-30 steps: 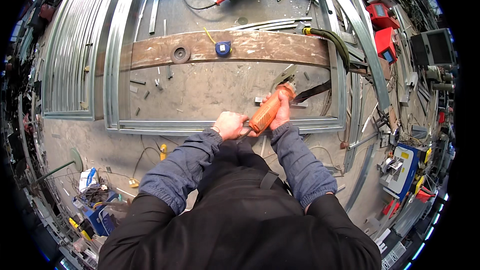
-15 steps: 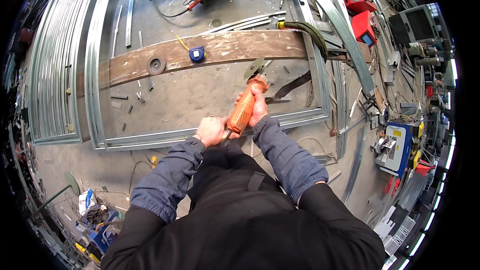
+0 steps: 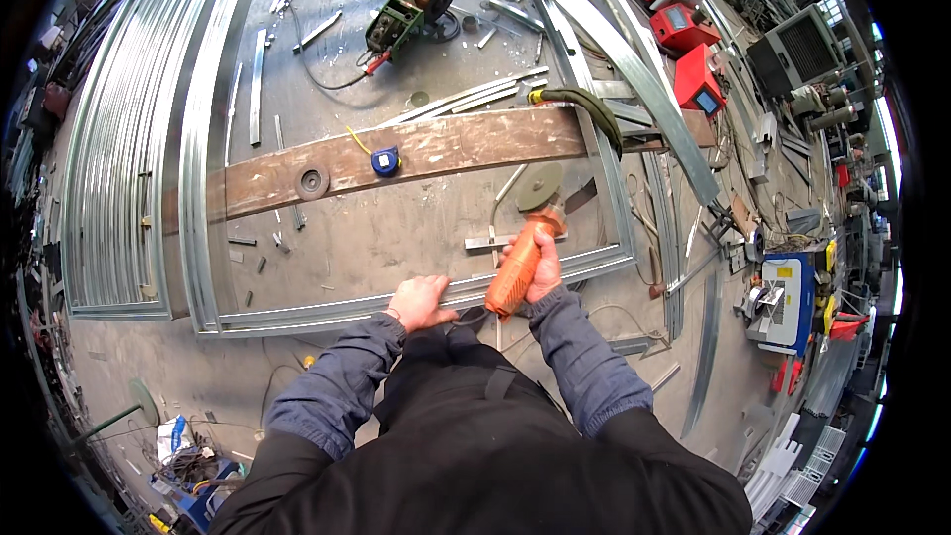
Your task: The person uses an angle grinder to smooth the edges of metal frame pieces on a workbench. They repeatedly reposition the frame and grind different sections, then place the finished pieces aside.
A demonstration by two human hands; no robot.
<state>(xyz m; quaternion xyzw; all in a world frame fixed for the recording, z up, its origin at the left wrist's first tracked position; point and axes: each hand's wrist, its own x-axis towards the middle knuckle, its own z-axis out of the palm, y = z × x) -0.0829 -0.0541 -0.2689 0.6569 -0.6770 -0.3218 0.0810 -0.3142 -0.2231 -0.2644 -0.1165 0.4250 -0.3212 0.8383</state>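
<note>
My right hand is wrapped around the body of an orange angle grinder. A round disc sits at its far end, over the floor inside a metal frame. My left hand is off the grinder, beside the near bar of that frame. Its fingers are curled, and what they hold is hidden. A dark power cord shows between the left hand and the grinder's rear end. Below the disc, a short metal piece lies inside the frame.
A wooden plank crosses the frame, bearing a blue tape measure and a loose disc. Long metal profiles lie at the left. A green wire-feed unit stands beyond. A thick green hose and red machines are right.
My left hand has come off the grinder's rear. My right hand has carried the grinder right, away from it. The view has shifted, showing more of the far floor.
</note>
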